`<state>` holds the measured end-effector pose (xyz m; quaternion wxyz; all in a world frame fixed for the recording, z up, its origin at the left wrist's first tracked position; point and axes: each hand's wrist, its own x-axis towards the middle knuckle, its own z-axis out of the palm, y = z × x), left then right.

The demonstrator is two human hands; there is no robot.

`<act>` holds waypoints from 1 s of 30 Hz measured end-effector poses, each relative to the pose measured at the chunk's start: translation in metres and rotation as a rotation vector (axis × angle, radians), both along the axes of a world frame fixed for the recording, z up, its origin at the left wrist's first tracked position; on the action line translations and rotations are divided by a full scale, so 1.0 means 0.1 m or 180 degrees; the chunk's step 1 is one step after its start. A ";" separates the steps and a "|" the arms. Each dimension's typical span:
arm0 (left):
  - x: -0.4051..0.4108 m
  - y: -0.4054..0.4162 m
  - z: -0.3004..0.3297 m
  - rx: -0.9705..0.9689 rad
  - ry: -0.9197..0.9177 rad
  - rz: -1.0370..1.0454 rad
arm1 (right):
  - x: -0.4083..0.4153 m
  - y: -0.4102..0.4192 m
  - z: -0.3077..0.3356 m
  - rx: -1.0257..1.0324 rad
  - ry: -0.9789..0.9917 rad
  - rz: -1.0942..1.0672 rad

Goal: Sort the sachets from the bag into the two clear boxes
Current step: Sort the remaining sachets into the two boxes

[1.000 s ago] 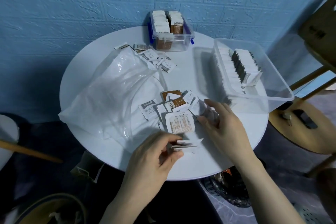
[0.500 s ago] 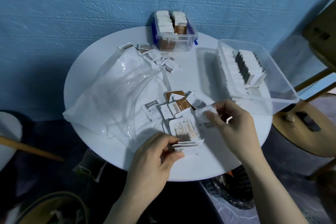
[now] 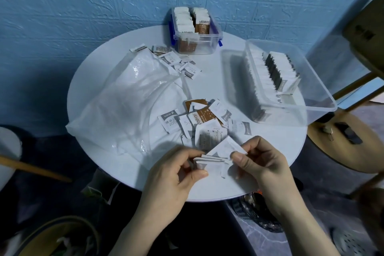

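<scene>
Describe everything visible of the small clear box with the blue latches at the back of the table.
The small clear plastic box with blue latches stands upright and lidless at the far edge of the round white table, close to the blue textured wall. One blue latch shows on each short side. Inside, sachets stand on edge in two rows, white ones on the left and brown-and-white ones on the right. Loose sachets lie on the table just in front. Neither hand touches it.
</scene>
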<state>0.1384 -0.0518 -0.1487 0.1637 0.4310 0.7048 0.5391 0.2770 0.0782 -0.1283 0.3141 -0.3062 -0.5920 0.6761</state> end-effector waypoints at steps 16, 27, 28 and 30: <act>0.02 0.03 0.10 -0.0217 0.0362 -0.0326 | 0.22 0.00 0.09 0.2015 -0.1267 0.0703; 0.06 0.07 0.03 -0.0287 0.0245 -0.0464 | 0.03 0.51 0.00 0.2911 -0.2249 0.0100; 0.06 0.08 0.02 -0.0278 0.0175 -0.0437 | 0.02 0.49 0.00 0.2963 -0.2358 0.0067; 0.06 0.08 -0.02 -0.0297 0.0111 -0.0384 | -0.01 0.46 0.01 0.3191 -0.2430 -0.0086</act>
